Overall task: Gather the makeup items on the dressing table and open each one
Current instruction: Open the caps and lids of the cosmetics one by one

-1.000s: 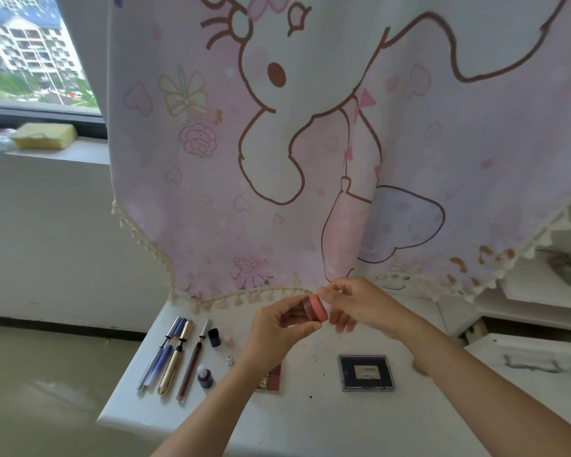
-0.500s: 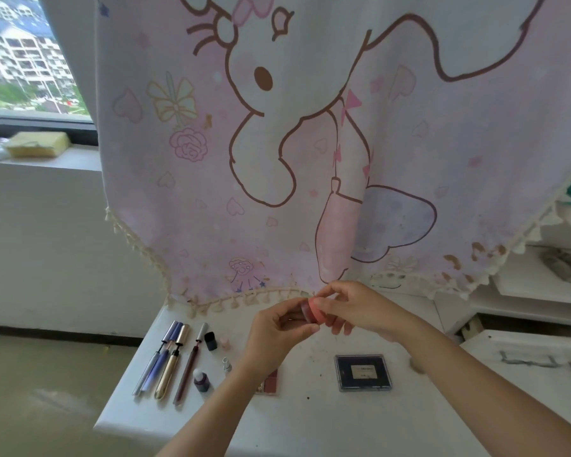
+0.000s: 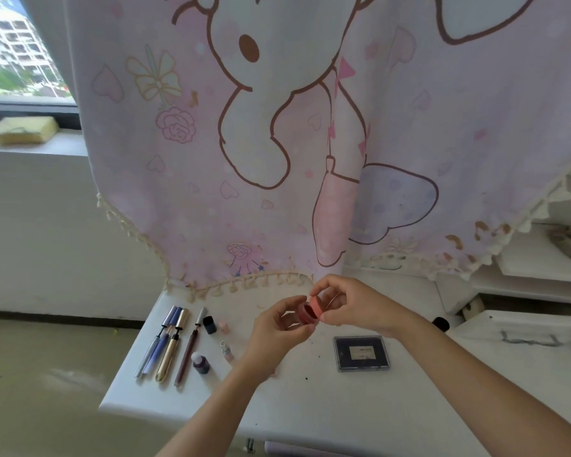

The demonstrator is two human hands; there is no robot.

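Both hands share the grip on one small pink cosmetic jar [image 3: 305,314]: left hand [image 3: 279,328] fingers closed around the jar body, right hand [image 3: 346,306] fingertips pinched on its pink lid [image 3: 317,305]. Change noted against the view half a second earlier: lid and body then read as one closed pink piece; the lid now sits tilted off the rim, the two parts touching only at the near edge, dark red interior exposed. Judgement: the cap has just come free, so this item counts as opened or nearly so. Jar is held in the air above the white tabletop [image 3: 310,397], not resting on it. Left of the grip, lying in a row: two blue-purple tubes [image 3: 159,346], a gold tube [image 3: 172,349], a brown pencil [image 3: 188,351], with a black cap [image 3: 209,325] and a small dark purple bottle [image 3: 200,362] beside them. Right of and nearer than the grip: a flat dark rectangular palette [image 3: 361,353], lid down, apparently unopened. Behind the grip hangs a pink cartoon-print cloth [image 3: 277,159] with tassel fringe. Remaining work, by estimate: set jar and lid down, then the palette.
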